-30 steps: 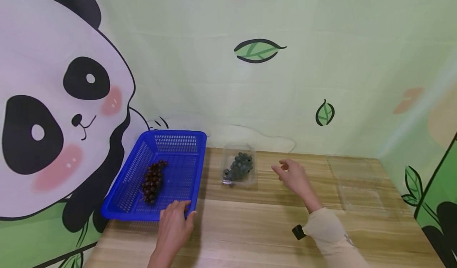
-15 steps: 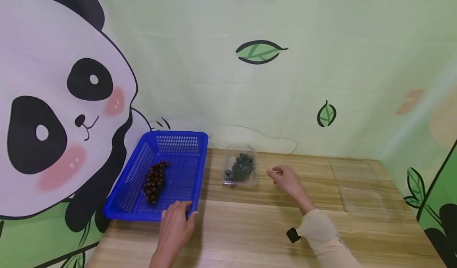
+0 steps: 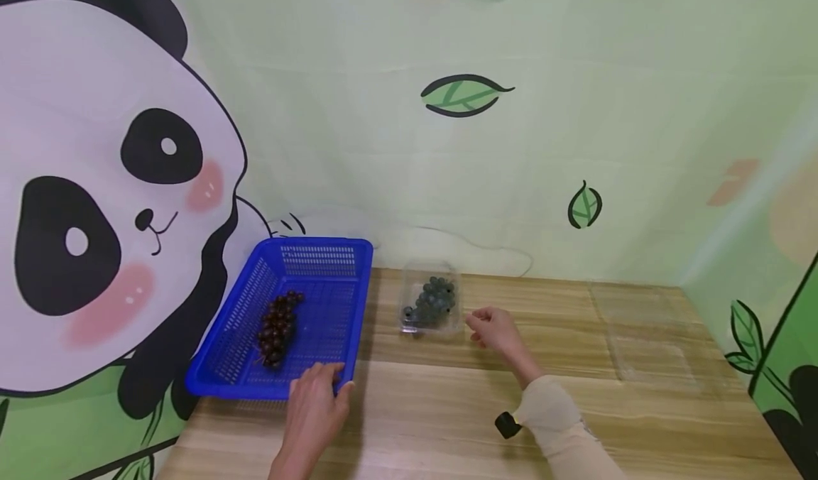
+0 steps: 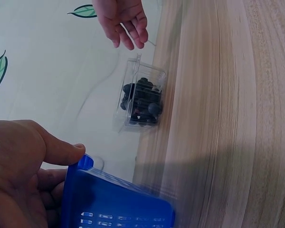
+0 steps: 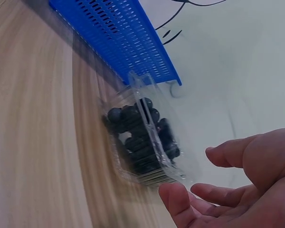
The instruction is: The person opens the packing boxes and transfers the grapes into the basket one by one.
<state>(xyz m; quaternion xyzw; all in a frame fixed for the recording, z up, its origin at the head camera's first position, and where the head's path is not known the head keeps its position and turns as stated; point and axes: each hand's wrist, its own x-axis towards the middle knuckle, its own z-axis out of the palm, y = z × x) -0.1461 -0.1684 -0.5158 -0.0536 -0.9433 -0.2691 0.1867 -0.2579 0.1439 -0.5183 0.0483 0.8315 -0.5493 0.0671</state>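
Two bare hands are at work, only one of them holding anything: the left hand [image 3: 316, 405], at lower center, grips the near right corner of the blue basket [image 3: 326, 306], its thumb and curled fingers at the rim. The right hand [image 3: 497, 331], right of center, holds nothing; its thumb and fingertips stand apart just beside the clear tub [image 3: 414, 281], and the left wrist view shows a gap between them. The tub sits mid-frame on the table [image 3: 415, 412], right of the basket, with dark grapes [image 3: 437, 301] inside. Good handling of the tub would probably mean thumb and fingers on opposite walls, low down, with light pressure, since thin plastic likely bends and loose grapes may roll. The basket seems best steadied by the rim alone, without tilting it, so that the red grapes [image 3: 277, 329] lying in its left half do not slide. Farther out, clear plastic [image 3: 652, 363] lies flat at the right of the table, well apart from both hands; behind everything hangs a pale green backdrop [image 3: 358, 146], its panda [image 3: 64, 104] filling the upper left.
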